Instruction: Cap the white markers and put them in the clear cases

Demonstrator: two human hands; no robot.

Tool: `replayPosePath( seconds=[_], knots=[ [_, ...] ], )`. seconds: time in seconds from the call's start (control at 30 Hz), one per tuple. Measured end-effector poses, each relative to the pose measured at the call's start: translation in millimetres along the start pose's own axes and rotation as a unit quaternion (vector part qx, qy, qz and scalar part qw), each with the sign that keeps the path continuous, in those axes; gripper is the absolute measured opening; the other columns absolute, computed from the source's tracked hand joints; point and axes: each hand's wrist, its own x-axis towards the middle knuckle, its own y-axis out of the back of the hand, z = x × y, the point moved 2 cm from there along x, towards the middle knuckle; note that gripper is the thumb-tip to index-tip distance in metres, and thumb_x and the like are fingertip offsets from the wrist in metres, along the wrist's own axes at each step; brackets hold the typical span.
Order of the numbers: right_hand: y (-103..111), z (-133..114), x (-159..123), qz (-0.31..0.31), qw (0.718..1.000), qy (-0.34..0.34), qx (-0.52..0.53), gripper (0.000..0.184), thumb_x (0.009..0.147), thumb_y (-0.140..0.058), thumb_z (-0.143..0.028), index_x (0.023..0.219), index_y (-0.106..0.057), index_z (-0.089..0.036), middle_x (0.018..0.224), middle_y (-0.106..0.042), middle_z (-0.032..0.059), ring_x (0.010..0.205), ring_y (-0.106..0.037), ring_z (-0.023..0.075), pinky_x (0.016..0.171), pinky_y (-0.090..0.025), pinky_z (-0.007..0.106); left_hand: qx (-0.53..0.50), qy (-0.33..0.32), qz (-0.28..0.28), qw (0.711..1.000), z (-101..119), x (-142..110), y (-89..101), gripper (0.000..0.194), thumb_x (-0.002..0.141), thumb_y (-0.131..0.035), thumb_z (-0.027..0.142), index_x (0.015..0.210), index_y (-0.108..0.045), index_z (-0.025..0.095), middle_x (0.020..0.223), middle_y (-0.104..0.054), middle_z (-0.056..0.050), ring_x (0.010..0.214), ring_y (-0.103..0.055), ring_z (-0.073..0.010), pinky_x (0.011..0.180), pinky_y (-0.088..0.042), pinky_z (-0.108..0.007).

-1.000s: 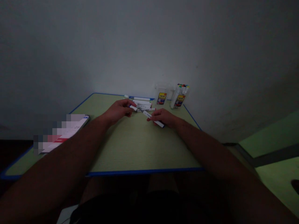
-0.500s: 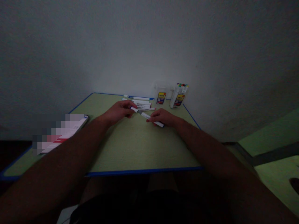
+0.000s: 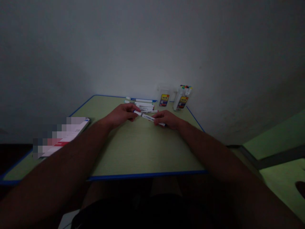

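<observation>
Over the middle of the table, my left hand (image 3: 122, 115) pinches the white marker cap (image 3: 137, 113), which has a dark blue end. My right hand (image 3: 168, 119) grips the white marker (image 3: 147, 117) by its rear part, with fingers closed round it. Cap and barrel lie in one line, meeting or nearly so; a thin dark band shows at the joint. Just behind my hands, several white markers (image 3: 144, 104) lie side by side, some with their tip ends uncapped. A loose cap (image 3: 128, 98) rests at their far left.
A clear plastic case (image 3: 164, 99) with a yellow label stands at the table's back edge. Beside it, a similar case (image 3: 182, 101) holds several markers with coloured ends. A flat white and red item (image 3: 78, 130), partly pixelated, lies at the left. The wall rises behind the blue-edged table (image 3: 143, 152).
The grey section between cap and barrel has nearly vanished as the two came together. My right hand has shifted slightly up, and the marker lies at a flatter angle.
</observation>
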Motion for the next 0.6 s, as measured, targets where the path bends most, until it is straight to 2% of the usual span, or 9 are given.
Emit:
replayPosePath(
  seconds=[0.23, 0.43, 0.6],
  knots=[
    [-5.2, -4.8, -1.2, 0.014, 0.999, 0.001, 0.044, 0.041, 0.059, -0.085, -0.027, 0.097, -0.076, -0.014, 0.067, -0.071, -0.0002, 0.050, -0.053, 0.0079, 0.045, -0.037, 0.019, 0.057, 0.014, 0.013, 0.998, 0.2, -1.8, -1.0, 0.018, 0.068, -0.075, 0.020, 0.084, -0.068, 0.017, 0.062, -0.059, 0.002, 0.057, -0.051, -0.0122, 0.057, -0.039, -0.027],
    [-7.8, -6.8, -0.3, 0.030, 0.999, 0.000, 0.034, 0.038, 0.056, -0.085, -0.023, 0.090, -0.068, -0.015, 0.063, -0.067, -0.0028, 0.046, -0.052, 0.0079, 0.041, -0.038, 0.019, 0.089, 0.030, 0.021, 0.995, 0.7, -3.1, -2.8, 0.018, 0.067, -0.076, 0.024, 0.082, -0.068, 0.017, 0.059, -0.056, 0.003, 0.052, -0.046, -0.0112, 0.052, -0.035, -0.026],
    [-9.3, -8.0, -0.6, 0.034, 0.999, 0.003, 0.028, 0.038, 0.054, -0.086, -0.025, 0.081, -0.061, -0.016, 0.061, -0.064, -0.0044, 0.048, -0.052, 0.0083, 0.043, -0.040, 0.019, 0.089, 0.020, 0.030, 0.995, 2.0, -3.4, -3.4, 0.021, 0.064, -0.079, 0.026, 0.080, -0.070, 0.017, 0.064, -0.058, 0.003, 0.055, -0.048, -0.0110, 0.053, -0.036, -0.025]
  ],
)
